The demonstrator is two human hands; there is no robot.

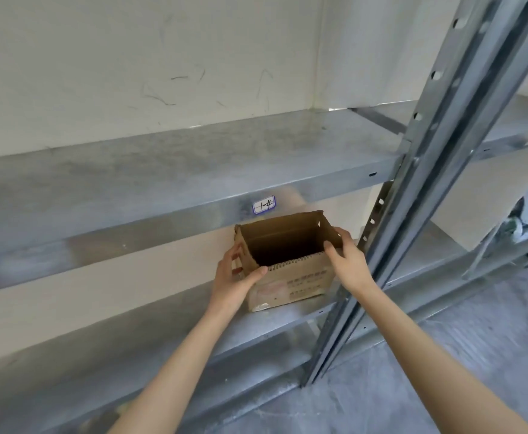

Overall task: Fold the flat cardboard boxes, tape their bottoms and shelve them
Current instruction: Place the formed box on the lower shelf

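You hold the open cardboard box (290, 281) between both hands at the lower shelf (115, 364).
The box stands upright between your palms. Your left hand (236, 280) hooks its thumb over the near rim, its fingers (229, 256) lying along the left wall. Your right hand (348, 264) pinches the right wall's top edge, just beside the steel post (397, 245).

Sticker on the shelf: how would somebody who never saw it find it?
Find the grey metal shelving rack by the pale wall. On the front edge of its upper shelf, just above the open cardboard box, sits the sticker. It alone is white with a blue border and handwriting amid bare metal.
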